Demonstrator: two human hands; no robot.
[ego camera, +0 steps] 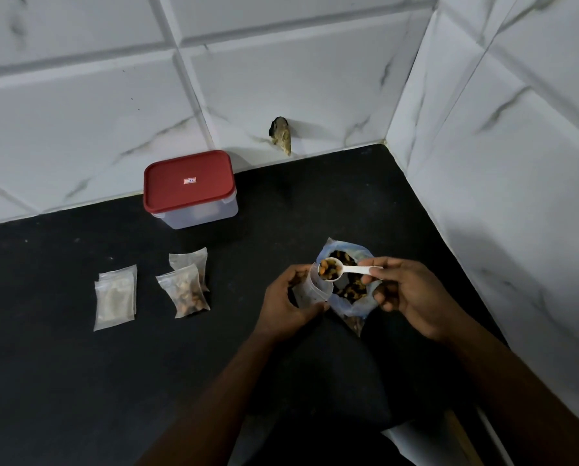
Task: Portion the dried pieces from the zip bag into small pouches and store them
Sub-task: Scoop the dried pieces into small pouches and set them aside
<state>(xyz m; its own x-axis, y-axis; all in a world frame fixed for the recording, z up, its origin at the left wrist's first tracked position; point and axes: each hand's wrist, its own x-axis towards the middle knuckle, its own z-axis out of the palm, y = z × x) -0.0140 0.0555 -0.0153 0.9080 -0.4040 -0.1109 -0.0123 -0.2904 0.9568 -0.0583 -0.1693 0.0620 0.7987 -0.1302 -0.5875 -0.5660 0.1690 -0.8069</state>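
Two bare forearms (221, 391) come in from the bottom edge, cut off above the wrists by the frame. The left hand (286, 302) is curled round a small clear pouch (316, 290). Its thumb lies along the near side and its fingertips are hidden behind the film, with the pouch's mouth facing up. The right hand (412, 297) pinches the handle of a white spoon (352, 270) between thumb and forefinger, the other fingers curled beneath. The spoon's bowl, heaped with brown and orange dried pieces (328, 266), sits level right over the pouch's mouth. What the pouch already holds is hard to make out.

Just behind the pouch, the zip bag (348, 309) stands open on the black counter (113, 381). More dark pieces show inside it, and the hands cover part of its sides.

Well to the left lie two filled pouches (185, 294), one overlapping the other. Further left is a flat stack of empty pouches (115, 297), their number unclear. Behind them, against the tiled wall (281, 79), stands a clear container (200, 215) with its red lid (189, 183) on, its contents dim. A dark ragged patch (280, 134) marks the wall, and I cannot tell what it is. At the bottom right a pale shape (406, 442) is cut off by the frame.
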